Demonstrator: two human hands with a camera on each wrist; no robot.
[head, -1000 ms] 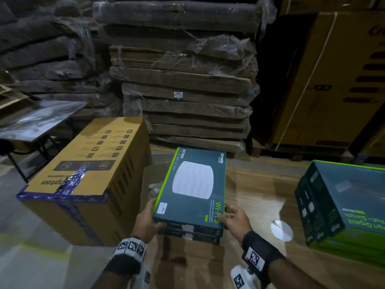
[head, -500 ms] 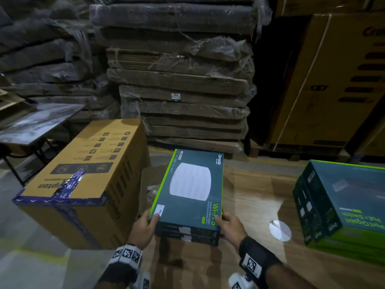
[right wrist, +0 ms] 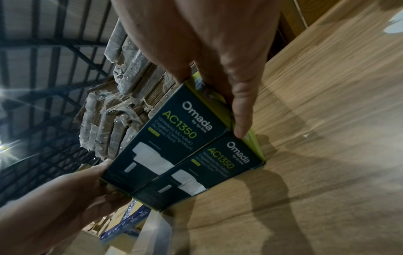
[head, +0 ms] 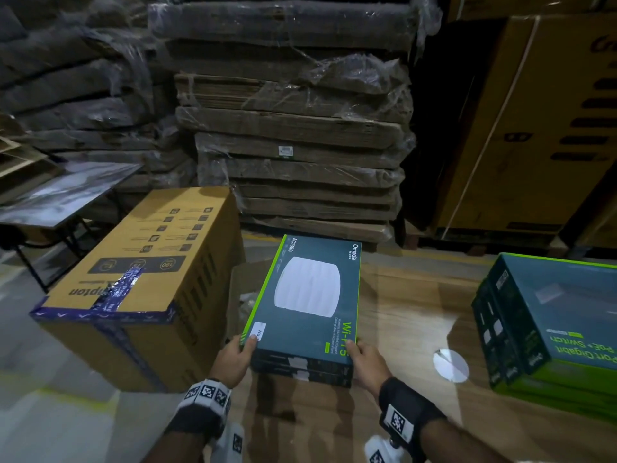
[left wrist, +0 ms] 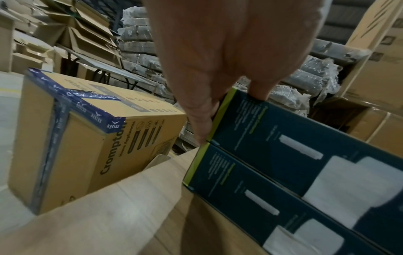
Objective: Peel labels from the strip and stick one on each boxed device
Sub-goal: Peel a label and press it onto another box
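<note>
Two dark teal device boxes with green edges, printed with a white round device, lie stacked flat, the top box [head: 310,295] on the lower box [head: 300,375]. Their front end sits low over the wooden table [head: 417,312]. A small white label [head: 258,330] is stuck on the top box's near left corner. My left hand [head: 245,349] grips the near left corner, thumb on top beside the label. My right hand [head: 355,354] grips the near right corner. The wrist views show the top box [left wrist: 294,146] [right wrist: 174,138] held by the left hand [left wrist: 218,86] and the right hand [right wrist: 218,69]. No label strip is in view.
A taped brown carton [head: 133,279] stands close on the left. A stack of teal switch boxes [head: 551,329] sits at the table's right, with a white round disc [head: 450,365] lying between. Wrapped flat cardboard bundles [head: 300,145] and a tall carton [head: 534,128] rise behind.
Both hands have brought the two-box stack down and nearer, from a raised tilt to lying low at the table. Each hand keeps its grip on its corner.
</note>
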